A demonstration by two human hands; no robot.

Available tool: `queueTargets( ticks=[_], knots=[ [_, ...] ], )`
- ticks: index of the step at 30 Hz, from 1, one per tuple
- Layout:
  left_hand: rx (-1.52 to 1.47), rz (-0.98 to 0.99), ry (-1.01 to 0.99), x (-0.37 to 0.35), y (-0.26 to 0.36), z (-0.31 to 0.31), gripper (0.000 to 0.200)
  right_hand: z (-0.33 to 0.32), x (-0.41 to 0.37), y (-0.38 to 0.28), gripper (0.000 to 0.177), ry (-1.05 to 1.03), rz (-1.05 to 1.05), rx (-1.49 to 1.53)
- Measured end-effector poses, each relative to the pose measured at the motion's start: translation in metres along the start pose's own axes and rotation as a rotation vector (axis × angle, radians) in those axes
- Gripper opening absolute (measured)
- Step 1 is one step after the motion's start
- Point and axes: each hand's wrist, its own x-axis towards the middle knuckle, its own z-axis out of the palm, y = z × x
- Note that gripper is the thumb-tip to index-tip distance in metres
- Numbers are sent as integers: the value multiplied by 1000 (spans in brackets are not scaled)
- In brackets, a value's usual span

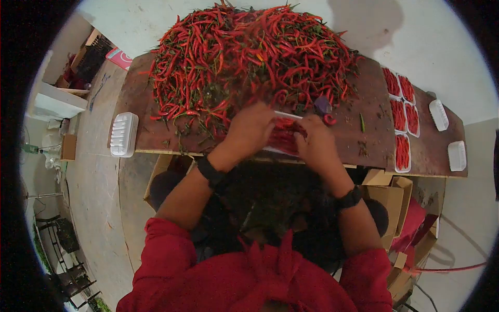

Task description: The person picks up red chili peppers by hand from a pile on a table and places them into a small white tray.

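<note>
A white tray (287, 115) filled with red chili peppers (283, 136) lies at the table's front edge, between my two hands. On its left side my left hand (249, 130) is closed, its fingers bent over the rim and the peppers. My right hand (318, 141) grips the opposite side, with thumb and fingers near the tray's upper right corner. Parts of the tray are hidden by both hands. Just beyond them rises a large heap of red chili peppers (208, 57) with green stems.
Stacked empty white trays (123, 135) stand at the table's left end. To the right are several filled trays (402, 153) and two empty white trays (438, 115) (457, 156). A purple object (323, 105) and a green pepper (362, 122) lie nearby. Cardboard boxes (387, 203) sit below.
</note>
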Motion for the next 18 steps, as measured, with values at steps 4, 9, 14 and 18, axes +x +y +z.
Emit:
queueTargets(
  ticks=[4, 9, 14, 18],
  knots=[
    [-313, 298, 69, -5, 52, -20, 17, -10, 8, -3, 24, 6, 122, -114],
    [-303, 687, -26, -35, 93, -10, 28, 2, 8, 10, 23, 123, 47, -83],
    [-343, 603, 17, -44, 84, -6, 35, -7, 12, 4, 27, 78, 335, 497],
    [-371, 586, 7, -49, 85, -16, 29, -7, 11, -4, 28, 13, 450, 597]
  ],
)
